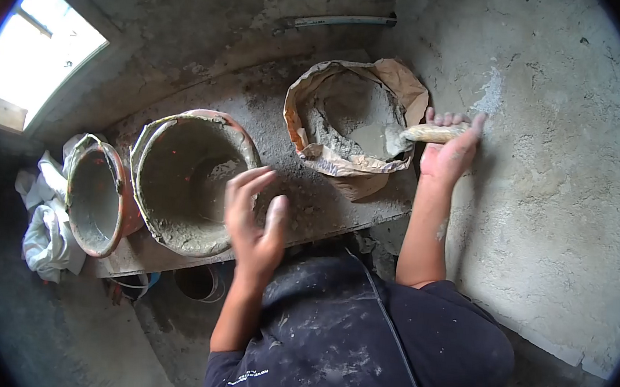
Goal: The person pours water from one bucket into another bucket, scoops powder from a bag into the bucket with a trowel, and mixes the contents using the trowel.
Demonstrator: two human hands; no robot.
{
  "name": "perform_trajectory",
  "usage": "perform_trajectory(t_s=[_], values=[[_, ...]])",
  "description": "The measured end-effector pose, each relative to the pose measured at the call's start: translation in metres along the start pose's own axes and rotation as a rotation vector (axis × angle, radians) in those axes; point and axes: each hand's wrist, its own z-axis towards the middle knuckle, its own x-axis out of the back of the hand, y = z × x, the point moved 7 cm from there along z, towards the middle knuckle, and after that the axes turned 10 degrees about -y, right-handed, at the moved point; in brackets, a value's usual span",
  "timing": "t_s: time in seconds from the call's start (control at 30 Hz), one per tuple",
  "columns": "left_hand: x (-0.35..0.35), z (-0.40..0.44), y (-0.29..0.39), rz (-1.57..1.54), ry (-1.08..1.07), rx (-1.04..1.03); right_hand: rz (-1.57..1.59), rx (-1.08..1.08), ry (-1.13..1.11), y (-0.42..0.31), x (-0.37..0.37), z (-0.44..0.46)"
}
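My right hand (450, 148) grips the wooden handle of a trowel (427, 133) at the right rim of an open paper bag (380, 189). The trowel's metal end reaches into the bag and is coated in grey powder, so its full shape is hidden. Grey cement powder (337, 137) lies inside the bag. My left hand (254, 222) is empty, fingers apart and slightly blurred, in front of the right rim of a large mortar-crusted bucket (178, 182). I cannot tell whether it touches the rim. Some grey material sits in that bucket.
A smaller reddish tub (118, 210) stands left of the large bucket, with white sacking (52, 230) beside it. All stand on a dusty board (290, 210). A rough plastered wall (547, 177) borders the right side. Below the board is a round container (199, 281).
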Motion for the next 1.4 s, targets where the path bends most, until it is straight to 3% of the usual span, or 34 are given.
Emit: perform_trajectory(t_s=[0.1,0.23,0.4,0.43,0.5,0.67,0.73,0.77,0.87,0.9,0.97,1.0,1.23,1.33,1.4], values=[[-0.068,0.01,-0.04,-0.329,-0.084,0.183,0.056,-0.061,0.01,0.031,-0.002,0.001],[-0.134,0.023,-0.128,-0.235,-0.066,0.258,0.116,-0.039,0.038,0.06,-0.001,-0.009],[-0.161,0.047,-0.17,-0.356,-0.021,0.267,0.18,-0.017,0.121,0.069,-0.002,-0.023],[-0.157,0.055,-0.143,-0.565,-0.01,0.229,0.187,-0.017,0.123,0.071,-0.002,-0.022],[-0.162,0.06,-0.132,-0.106,-0.171,0.071,0.217,-0.035,0.156,0.079,0.005,-0.02],[-0.169,0.062,-0.146,0.15,-0.246,-0.078,0.27,-0.027,0.135,0.079,0.016,-0.008],[-0.163,0.063,-0.135,0.24,-0.239,-0.258,0.31,-0.11,0.274,0.079,0.018,-0.013],[-0.161,0.064,-0.135,0.246,-0.237,-0.262,0.317,-0.11,0.271,0.083,0.017,-0.011],[-0.159,0.07,-0.133,0.008,-0.261,0.139,0.304,-0.062,0.215,0.094,0.017,-0.002],[-0.162,0.068,-0.148,0.006,-0.26,0.138,0.303,-0.061,0.212,0.096,0.021,0.002],[-0.162,0.059,-0.155,0.301,-0.177,-0.41,0.387,-0.096,0.238,0.1,0.031,0.011],[-0.154,0.063,-0.138,0.303,-0.169,-0.41,0.383,-0.113,0.271,0.089,0.028,0.007],[-0.086,0.037,-0.052,-0.298,-0.229,0.2,0.373,-0.016,0.211,0.049,0.038,0.015],[-0.041,0.019,-0.013,-0.387,-0.283,0.162,0.407,-0.01,0.248,0.035,0.038,0.014],[0.006,0.009,0.006,-0.369,-0.158,0.059,0.389,-0.011,0.255,0.028,0.033,0.01]])
